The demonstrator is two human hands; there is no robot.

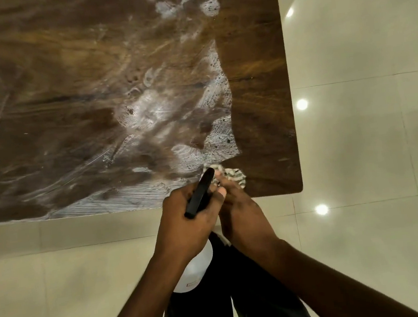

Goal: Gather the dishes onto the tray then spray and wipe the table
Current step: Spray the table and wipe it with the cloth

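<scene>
my right hand [237, 207] is bunched tight around the striped cloth [235, 177], which sits on the table [258, 74] just inside its near edge, close to the near right corner. my left hand [184, 223] is clenched around the spray bottle [197, 269]: its black nozzle [200, 193] points away from me and a little right, over the table's near edge, and its long axis runs back down to the white body hanging off the table in front of my legs. the foam streaks [145, 113] spread from the cloth toward the table's far and left side, so the cloth lies at their near right end. the right hand is nearer; i'd judge the next stroke goes up and left into them. the strip along the table's right edge looks dry.
</scene>
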